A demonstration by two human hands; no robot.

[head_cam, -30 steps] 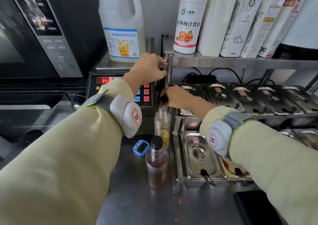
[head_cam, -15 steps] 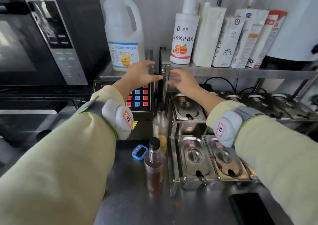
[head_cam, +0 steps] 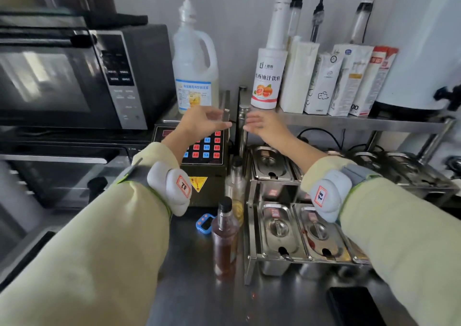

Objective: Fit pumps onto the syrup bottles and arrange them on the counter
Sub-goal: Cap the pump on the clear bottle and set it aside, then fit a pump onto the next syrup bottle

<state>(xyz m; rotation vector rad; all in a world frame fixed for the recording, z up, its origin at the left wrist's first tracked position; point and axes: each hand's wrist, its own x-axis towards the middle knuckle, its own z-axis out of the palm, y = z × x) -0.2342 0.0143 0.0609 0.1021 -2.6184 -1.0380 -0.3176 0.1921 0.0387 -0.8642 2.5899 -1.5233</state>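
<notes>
An amber syrup bottle [head_cam: 224, 235] with a black cap stands on the steel counter [head_cam: 194, 288]. Behind it, a clear bottle [head_cam: 235, 183] with yellowish liquid and a dark cap stands against the rack's upright post [head_cam: 241, 128]. Neither bottle carries a pump. My left hand [head_cam: 202, 123] and my right hand [head_cam: 264, 126] hover above them on either side of the post top, fingers spread, holding nothing. At the back, a large jug [head_cam: 195, 71] and a white grapefruit bottle [head_cam: 268, 78] have pumps fitted.
A keypad dispenser machine [head_cam: 207, 148] sits left of the bottles, under a microwave [head_cam: 74, 76]. Lidded steel containers [head_cam: 277, 228] fill the rack on the right. Cartons [head_cam: 336, 81] and a white urn [head_cam: 419, 51] stand on the shelf. A blue timer [head_cam: 204, 223] and a black phone [head_cam: 354, 305] lie on the counter.
My right hand came off the clear bottle's cap and rose to the post. My left hand let go of the post top. Both hands opened, and the view tilted upward.
</notes>
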